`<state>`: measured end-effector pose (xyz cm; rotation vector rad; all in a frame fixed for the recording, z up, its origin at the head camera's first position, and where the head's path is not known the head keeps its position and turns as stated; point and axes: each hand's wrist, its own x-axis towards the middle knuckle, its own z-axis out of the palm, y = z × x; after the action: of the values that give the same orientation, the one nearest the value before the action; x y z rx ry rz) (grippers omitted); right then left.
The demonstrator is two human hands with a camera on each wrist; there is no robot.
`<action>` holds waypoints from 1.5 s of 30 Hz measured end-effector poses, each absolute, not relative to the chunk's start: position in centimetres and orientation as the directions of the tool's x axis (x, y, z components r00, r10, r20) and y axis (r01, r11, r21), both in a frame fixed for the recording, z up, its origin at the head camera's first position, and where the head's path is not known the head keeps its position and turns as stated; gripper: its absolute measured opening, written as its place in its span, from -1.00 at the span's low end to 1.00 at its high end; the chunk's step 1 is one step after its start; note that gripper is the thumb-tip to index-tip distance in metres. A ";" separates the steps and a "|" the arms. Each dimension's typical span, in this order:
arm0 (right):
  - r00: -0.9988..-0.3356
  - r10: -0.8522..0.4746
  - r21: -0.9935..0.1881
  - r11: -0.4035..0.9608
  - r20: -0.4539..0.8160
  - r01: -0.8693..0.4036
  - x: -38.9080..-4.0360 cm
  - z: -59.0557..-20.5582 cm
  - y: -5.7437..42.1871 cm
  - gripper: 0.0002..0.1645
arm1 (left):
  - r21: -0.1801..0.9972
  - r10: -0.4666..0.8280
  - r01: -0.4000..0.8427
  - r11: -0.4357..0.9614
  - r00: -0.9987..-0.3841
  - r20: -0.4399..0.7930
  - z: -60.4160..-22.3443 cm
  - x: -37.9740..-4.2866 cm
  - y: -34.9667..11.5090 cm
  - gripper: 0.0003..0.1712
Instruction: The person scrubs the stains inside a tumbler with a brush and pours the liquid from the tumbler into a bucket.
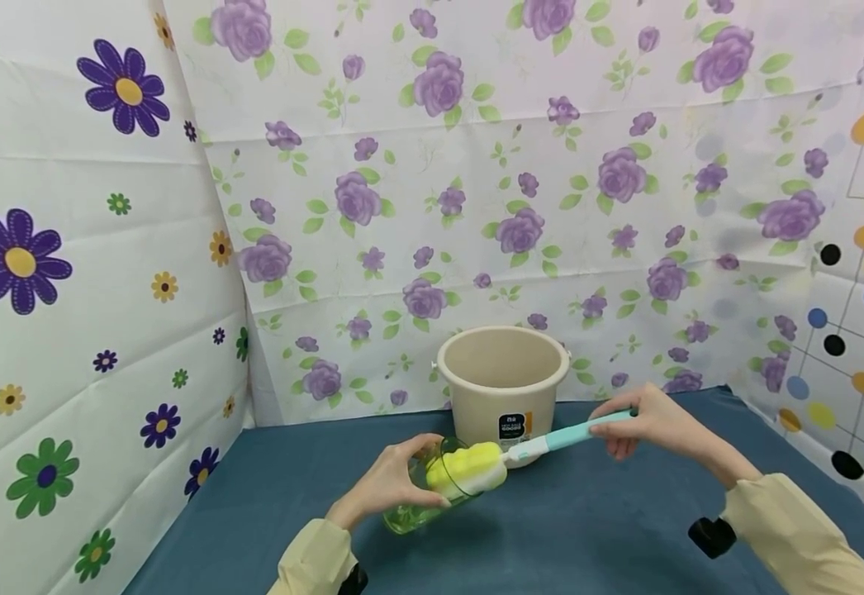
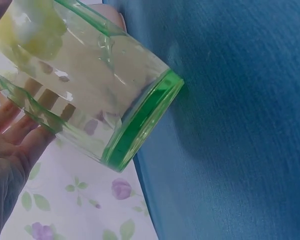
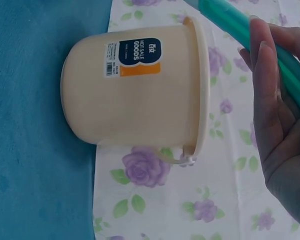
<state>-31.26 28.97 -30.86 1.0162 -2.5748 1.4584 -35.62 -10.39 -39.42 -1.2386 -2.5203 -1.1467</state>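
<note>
My left hand (image 1: 395, 479) grips a clear green-tinted cup (image 1: 411, 516), tilted so its mouth faces up and to the right. In the left wrist view the cup's thick green base (image 2: 142, 122) points toward the blue cloth. My right hand (image 1: 651, 421) holds the teal handle (image 1: 581, 434) of a bottle brush with a white neck. Its yellow and white sponge head (image 1: 469, 469) sits partly inside the cup's mouth, with the end by the neck outside. In the right wrist view, fingers (image 3: 264, 65) wrap the teal handle (image 3: 230, 22).
A beige bucket (image 1: 502, 397) with a label on its front stands behind the hands, near the back of the blue cloth-covered table (image 1: 253, 512). Flower-printed sheets (image 1: 372, 248) hang behind and at the left, and a dotted sheet (image 1: 859, 330) hangs at the right.
</note>
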 end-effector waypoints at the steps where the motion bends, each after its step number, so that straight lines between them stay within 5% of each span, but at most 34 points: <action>1: -0.794 -0.523 -0.768 0.355 0.310 -0.534 -31.2 -30.9 29.0 -0.73 | 0.583 0.633 0.717 0.383 -0.663 0.399 -39.5 -35.6 -10.4 -0.11; 34: -0.924 -0.213 -0.890 0.269 0.318 -0.368 -30.2 -33.7 30.9 -0.51 | 0.651 0.475 0.626 0.429 -0.770 0.427 -39.5 -34.5 -12.4 -0.10; 45: -0.923 -0.135 -0.898 0.219 0.360 -0.382 -29.8 -33.5 33.8 -0.71 | 0.771 0.431 0.540 0.338 -0.817 0.384 -39.8 -34.4 -13.5 -0.20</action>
<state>-29.79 33.81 -33.53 0.4925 -2.2850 1.7771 -34.44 -13.50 -39.82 -0.9027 -2.4764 -1.4955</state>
